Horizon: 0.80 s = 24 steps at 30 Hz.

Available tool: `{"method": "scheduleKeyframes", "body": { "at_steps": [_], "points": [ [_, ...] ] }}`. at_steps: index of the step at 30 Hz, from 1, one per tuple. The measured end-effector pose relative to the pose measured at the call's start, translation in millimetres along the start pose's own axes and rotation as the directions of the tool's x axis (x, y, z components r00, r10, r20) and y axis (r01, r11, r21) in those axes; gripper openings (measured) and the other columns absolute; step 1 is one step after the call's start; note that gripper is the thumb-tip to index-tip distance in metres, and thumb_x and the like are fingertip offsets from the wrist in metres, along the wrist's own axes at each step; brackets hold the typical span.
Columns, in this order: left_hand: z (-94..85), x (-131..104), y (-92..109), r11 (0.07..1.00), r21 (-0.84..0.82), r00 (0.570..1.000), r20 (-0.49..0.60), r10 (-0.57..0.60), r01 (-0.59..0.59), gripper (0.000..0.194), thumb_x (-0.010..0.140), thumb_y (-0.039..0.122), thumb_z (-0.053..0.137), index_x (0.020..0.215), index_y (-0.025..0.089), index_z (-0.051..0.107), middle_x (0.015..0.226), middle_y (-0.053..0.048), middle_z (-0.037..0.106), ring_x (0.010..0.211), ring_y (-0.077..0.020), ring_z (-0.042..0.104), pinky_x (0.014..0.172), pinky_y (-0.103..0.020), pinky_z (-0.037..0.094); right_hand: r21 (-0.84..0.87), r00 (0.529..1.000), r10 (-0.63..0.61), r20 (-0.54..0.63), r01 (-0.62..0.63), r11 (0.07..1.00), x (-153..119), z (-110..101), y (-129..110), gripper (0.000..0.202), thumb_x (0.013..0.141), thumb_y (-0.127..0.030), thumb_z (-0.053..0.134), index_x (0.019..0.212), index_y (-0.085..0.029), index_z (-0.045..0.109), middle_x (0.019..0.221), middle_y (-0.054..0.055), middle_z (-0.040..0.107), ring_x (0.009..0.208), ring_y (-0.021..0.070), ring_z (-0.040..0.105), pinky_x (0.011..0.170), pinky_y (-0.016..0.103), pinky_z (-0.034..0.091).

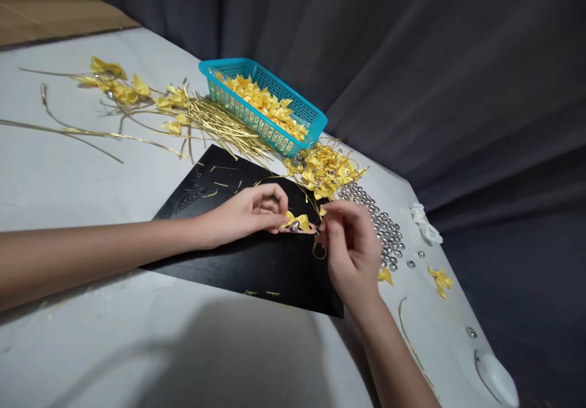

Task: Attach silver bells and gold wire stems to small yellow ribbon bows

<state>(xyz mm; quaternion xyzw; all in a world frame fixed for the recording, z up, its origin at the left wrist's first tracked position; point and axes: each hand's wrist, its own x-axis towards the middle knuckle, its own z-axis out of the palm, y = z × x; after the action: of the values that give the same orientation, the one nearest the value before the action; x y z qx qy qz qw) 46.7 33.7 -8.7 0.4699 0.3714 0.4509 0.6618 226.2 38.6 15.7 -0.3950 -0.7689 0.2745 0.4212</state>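
Note:
My left hand (256, 209) is closed in a pinch on a yellow ribbon bow (301, 222) with a silver bead (294, 226) at its middle. Just to the right, the thumb and fingers of my right hand (351, 246) are pinched together on a thin gold cord. Below those fingertips hangs a small loop of the gold cord (319, 251). The exact grip of the right fingertips is partly hidden. Both hands are over a black mat (274, 267) scattered with short gold cord scraps.
Behind the mat stands a blue basket (315, 128) of yellow ribbon pieces, beside a bundle of gold cords (224, 127). A pile of yellow bows (327, 167) and many silver beads (389, 234) lie to the right. A white object (497, 378) sits near the table's right edge.

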Motion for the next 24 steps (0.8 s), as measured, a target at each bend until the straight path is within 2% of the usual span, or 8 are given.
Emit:
{"method": "scheduleKeyframes", "body": {
  "at_steps": [2, 4, 11, 16, 18, 21, 23, 24],
  "points": [
    [-0.6, 0, 0, 0.999, 0.044, 1.0, -0.013, -0.006, 0.007, 0.009, 0.073, 0.012, 0.06, 0.069, 0.014, 0.053, 0.062, 0.003, 0.061, 0.059, -0.0063, 0.054, 0.059, -0.018, 0.042, -0.16, 0.985, -0.146, 0.097, 0.16, 0.974, -1, -1, 2, 0.025, 0.087, -0.007, 0.038, 0.083, -0.021, 0.057, 0.072, 0.001, 0.051, 0.064, 0.0127, 0.052, 0.057, 0.027, 0.042],
    [-1.2, 0, 0, 0.998, 0.062, 0.998, -0.05, -0.027, 0.03, 0.007, 0.071, 0.011, 0.062, 0.068, 0.013, 0.057, 0.061, 0.004, 0.06, 0.058, -0.0059, 0.053, 0.058, -0.017, 0.041, -0.192, 0.97, -0.182, 0.163, 0.213, 0.958, -1, -1, 2, 0.029, 0.086, -0.004, 0.034, 0.079, -0.019, 0.058, 0.073, 0.002, 0.052, 0.066, 0.013, 0.052, 0.058, 0.027, 0.041],
    [-2.3, 1, 0, 0.997, -0.018, 0.993, -0.094, -0.076, 0.074, 0.008, 0.065, 0.012, 0.068, 0.071, 0.013, 0.064, 0.064, 0.003, 0.065, 0.061, -0.0077, 0.057, 0.064, -0.02, 0.043, -0.202, 0.994, -0.079, 0.07, 0.092, 0.975, -1, 7, -4, 0.012, 0.08, -0.013, 0.053, 0.075, -0.016, 0.063, 0.067, 0.002, 0.056, 0.053, 0.0107, 0.05, 0.046, 0.024, 0.038],
    [-2.7, 1, 0, 0.996, -0.043, 0.992, -0.091, -0.085, 0.081, 0.008, 0.065, 0.014, 0.069, 0.073, 0.013, 0.066, 0.065, 0.002, 0.066, 0.063, -0.0087, 0.058, 0.066, -0.021, 0.044, -0.105, 0.986, 0.155, 0.064, -0.148, 0.983, -2, 14, -5, 0.01, 0.075, -0.025, 0.063, 0.07, -0.017, 0.067, 0.063, 0.001, 0.055, 0.051, 0.0104, 0.047, 0.046, 0.025, 0.039],
    [-3.2, 1, 1, 0.996, -0.043, 0.993, -0.08, -0.087, 0.084, 0.009, 0.065, 0.014, 0.069, 0.074, 0.013, 0.067, 0.066, 0.002, 0.066, 0.064, -0.009, 0.058, 0.066, -0.021, 0.044, 0.05, 0.933, 0.335, 0.133, -0.344, 0.937, -1, 14, -3, 0.014, 0.074, -0.03, 0.064, 0.073, -0.018, 0.068, 0.067, 0.002, 0.056, 0.057, 0.012, 0.05, 0.048, 0.025, 0.043],
    [-3.3, 1, 3, 0.995, -0.04, 0.994, -0.059, -0.096, 0.094, 0.009, 0.066, 0.012, 0.068, 0.075, 0.013, 0.067, 0.066, 0.001, 0.066, 0.063, -0.0093, 0.058, 0.065, -0.021, 0.044, 0.258, 0.81, 0.518, 0.276, -0.581, 0.772, 1, 12, -1, 0.017, 0.072, -0.035, 0.065, 0.075, -0.018, 0.068, 0.07, 0.001, 0.059, 0.059, 0.0111, 0.05, 0.051, 0.025, 0.048],
    [-2.7, 1, 5, 0.996, -0.026, 0.994, -0.055, -0.091, 0.09, 0.009, 0.066, 0.011, 0.067, 0.075, 0.013, 0.066, 0.063, 0.002, 0.064, 0.061, -0.0087, 0.056, 0.062, -0.021, 0.043, 0.294, 0.784, 0.54, 0.306, -0.618, 0.73, 1, 12, 0, 0.018, 0.071, -0.035, 0.066, 0.075, -0.018, 0.068, 0.068, 0.0, 0.059, 0.055, 0.0101, 0.048, 0.05, 0.024, 0.047],
    [-2.4, 0, 5, 0.997, -0.012, 0.995, -0.057, -0.082, 0.081, 0.007, 0.067, 0.012, 0.067, 0.074, 0.013, 0.065, 0.062, 0.003, 0.063, 0.059, -0.0083, 0.055, 0.061, -0.02, 0.042, 0.276, 0.802, 0.527, 0.28, -0.594, 0.756, 1, 12, 0, 0.017, 0.071, -0.035, 0.066, 0.074, -0.018, 0.068, 0.067, 0.0, 0.058, 0.054, 0.01, 0.047, 0.049, 0.024, 0.045]
  ]
}}
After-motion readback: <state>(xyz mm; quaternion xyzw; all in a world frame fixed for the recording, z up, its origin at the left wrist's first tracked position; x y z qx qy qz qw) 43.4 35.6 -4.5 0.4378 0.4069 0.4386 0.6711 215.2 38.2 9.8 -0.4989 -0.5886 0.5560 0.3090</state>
